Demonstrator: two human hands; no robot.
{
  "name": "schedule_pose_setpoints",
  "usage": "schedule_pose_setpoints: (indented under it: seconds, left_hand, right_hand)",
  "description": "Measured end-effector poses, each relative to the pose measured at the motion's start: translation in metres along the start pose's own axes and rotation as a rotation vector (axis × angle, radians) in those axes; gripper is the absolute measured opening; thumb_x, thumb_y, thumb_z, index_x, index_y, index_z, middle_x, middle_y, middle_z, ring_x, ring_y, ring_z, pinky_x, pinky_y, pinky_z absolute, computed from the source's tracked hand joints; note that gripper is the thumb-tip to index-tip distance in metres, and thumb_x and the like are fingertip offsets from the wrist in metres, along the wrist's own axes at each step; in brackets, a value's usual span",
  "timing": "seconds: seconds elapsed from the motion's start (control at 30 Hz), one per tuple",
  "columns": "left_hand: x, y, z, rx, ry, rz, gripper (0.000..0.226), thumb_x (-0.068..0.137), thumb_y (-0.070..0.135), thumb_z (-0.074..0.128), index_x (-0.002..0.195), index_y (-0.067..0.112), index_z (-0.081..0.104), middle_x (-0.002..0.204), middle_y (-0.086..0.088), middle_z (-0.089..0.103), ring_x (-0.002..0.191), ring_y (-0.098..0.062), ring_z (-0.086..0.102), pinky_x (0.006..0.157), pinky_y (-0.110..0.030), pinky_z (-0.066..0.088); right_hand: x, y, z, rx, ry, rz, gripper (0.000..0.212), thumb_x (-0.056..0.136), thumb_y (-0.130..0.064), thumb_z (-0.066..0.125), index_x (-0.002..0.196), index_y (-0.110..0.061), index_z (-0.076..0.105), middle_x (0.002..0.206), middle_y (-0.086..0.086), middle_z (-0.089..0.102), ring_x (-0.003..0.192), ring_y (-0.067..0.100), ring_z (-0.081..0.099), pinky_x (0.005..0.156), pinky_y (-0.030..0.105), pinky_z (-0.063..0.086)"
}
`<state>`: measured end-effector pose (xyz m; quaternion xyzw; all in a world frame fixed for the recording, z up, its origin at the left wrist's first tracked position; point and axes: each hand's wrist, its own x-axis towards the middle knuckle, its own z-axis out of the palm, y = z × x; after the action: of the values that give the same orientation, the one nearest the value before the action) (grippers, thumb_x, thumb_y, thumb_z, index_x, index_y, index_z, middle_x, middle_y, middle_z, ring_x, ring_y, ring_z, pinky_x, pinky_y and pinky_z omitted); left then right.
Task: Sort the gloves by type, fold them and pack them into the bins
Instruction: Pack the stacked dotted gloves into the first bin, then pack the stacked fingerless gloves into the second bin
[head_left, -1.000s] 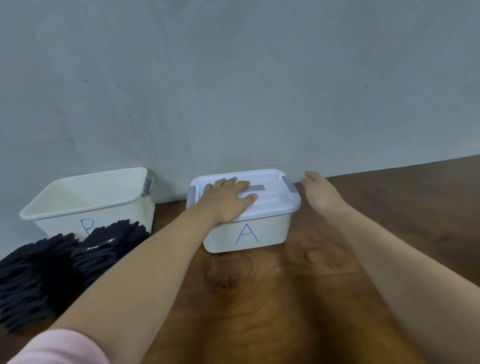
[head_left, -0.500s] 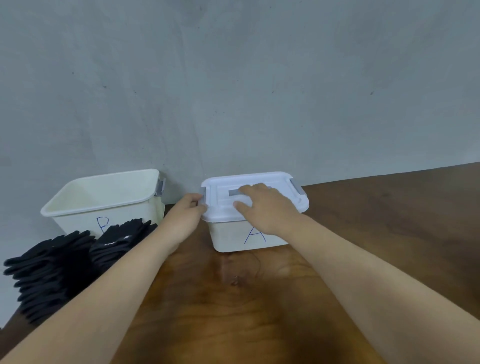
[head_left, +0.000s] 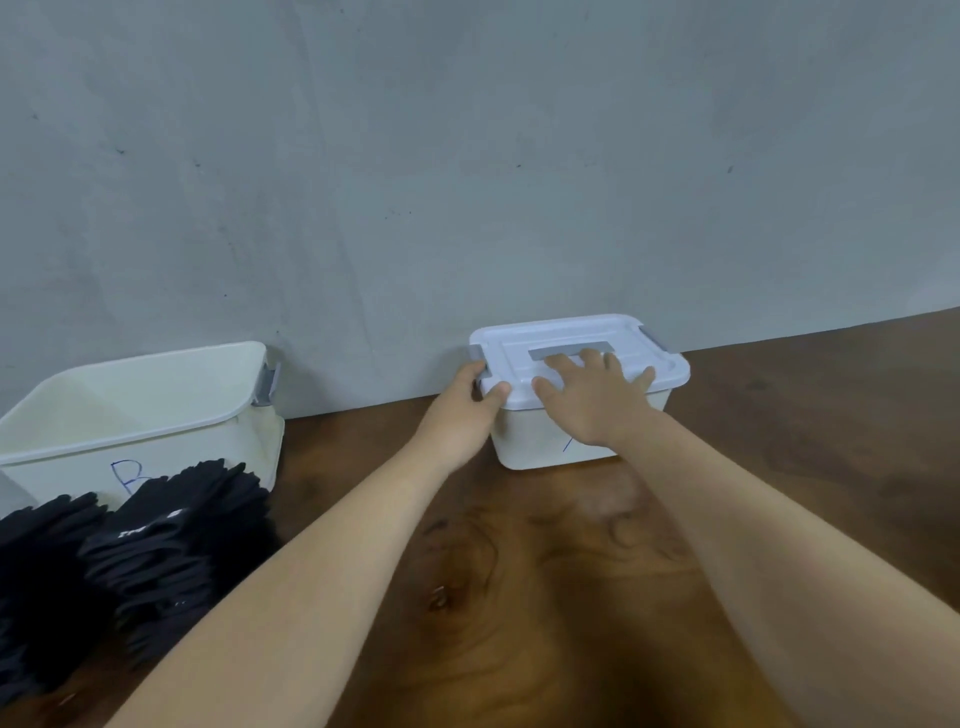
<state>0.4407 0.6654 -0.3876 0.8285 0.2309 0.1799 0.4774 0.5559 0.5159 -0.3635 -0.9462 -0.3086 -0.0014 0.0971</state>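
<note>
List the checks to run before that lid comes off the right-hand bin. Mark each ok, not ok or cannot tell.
1. Grip: the left hand holds the lid at its left corner, by the grey clasp: ok.
2. Steadying: the right hand rests flat on the lid: ok.
3. The right clasp released: cannot tell.
4. Room inside the lidded bin: cannot tell, the lid covers it.
5. The bin marked B open for packing: ok, no lid on it.
6. The black gloves close by: ok, piled on the table in front of the bin marked B.
</note>
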Motion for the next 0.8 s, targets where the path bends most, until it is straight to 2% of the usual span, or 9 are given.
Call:
schedule_pose_setpoints:
  seconds: [0.07,0.23,0.4,0.5,0.57,0.67,0.73,0.8]
  left_hand:
    - [0.019,0.006,0.017,0.016,-0.025,0.015,0.061,0.106,0.049,0.055,0.161,0.031,0.037,0.155,0.007,0.054,0.136,-0.017,0.056,0.104,-0.031,0.043]
    - [0.059,0.018,0.047,0.009,-0.035,0.007,0.063,0.105,0.051,0.056,0.162,0.031,0.035,0.158,0.005,0.052,0.14,-0.02,0.054,0.108,-0.035,0.043]
    - [0.084,0.016,0.069,-0.05,-0.068,-0.01,0.076,0.092,0.067,0.057,0.159,0.043,0.033,0.158,0.006,0.051,0.136,-0.023,0.058,0.112,-0.047,0.049]
    - [0.092,0.017,0.083,-0.048,-0.061,0.009,0.07,0.101,0.059,0.056,0.162,0.04,0.03,0.163,0.005,0.046,0.143,-0.021,0.051,0.115,-0.04,0.044]
    - [0.094,0.021,0.09,-0.029,-0.064,0.028,0.068,0.104,0.056,0.054,0.164,0.037,0.028,0.165,0.003,0.043,0.146,-0.022,0.049,0.111,-0.035,0.042]
    - [0.091,0.028,0.089,-0.007,-0.088,0.026,0.067,0.106,0.054,0.05,0.166,0.036,0.024,0.168,0.0,0.039,0.148,-0.025,0.046,0.112,-0.036,0.04]
    - [0.083,0.035,0.082,0.065,-0.134,0.023,0.068,0.109,0.053,0.044,0.168,0.032,0.019,0.17,-0.005,0.036,0.151,-0.028,0.043,0.117,-0.039,0.038]
    - [0.075,0.047,0.073,0.209,-0.172,0.04,0.064,0.112,0.05,0.036,0.169,0.025,0.019,0.166,-0.011,0.041,0.147,-0.032,0.046,0.115,-0.042,0.04]
  right_hand:
    - [0.02,0.017,0.0,0.004,0.008,0.032,0.06,0.105,-0.064,0.023,0.162,-0.045,0.03,0.174,0.008,0.024,0.162,0.035,0.012,0.119,0.079,0.004]
    - [0.065,0.054,0.001,-0.003,-0.009,0.035,0.061,0.103,-0.063,0.021,0.162,-0.045,0.027,0.174,0.004,0.021,0.162,0.03,0.008,0.12,0.077,0.001]
    - [0.089,0.074,0.006,0.033,0.049,0.06,0.057,0.101,-0.061,0.028,0.154,-0.042,0.037,0.165,0.005,0.03,0.159,0.027,0.016,0.118,0.077,0.003]
    - [0.092,0.085,0.011,0.04,0.113,0.077,0.054,0.101,-0.058,0.031,0.151,-0.04,0.041,0.161,0.005,0.034,0.155,0.028,0.023,0.117,0.077,0.006]
    - [0.094,0.091,0.012,0.043,0.129,0.088,0.052,0.1,-0.057,0.032,0.148,-0.04,0.043,0.158,0.004,0.036,0.153,0.028,0.026,0.116,0.077,0.008]
    - [0.094,0.093,0.01,0.048,0.143,0.074,0.051,0.101,-0.056,0.033,0.147,-0.04,0.045,0.157,0.004,0.038,0.153,0.028,0.027,0.116,0.078,0.009]
    - [0.089,0.09,0.001,0.042,0.088,0.085,0.052,0.102,-0.056,0.031,0.15,-0.041,0.042,0.162,0.005,0.034,0.156,0.028,0.023,0.118,0.077,0.007]
    - [0.08,0.078,-0.014,-0.01,-0.018,0.127,0.056,0.105,-0.057,0.023,0.157,-0.041,0.034,0.169,0.006,0.028,0.16,0.032,0.016,0.12,0.076,0.007]
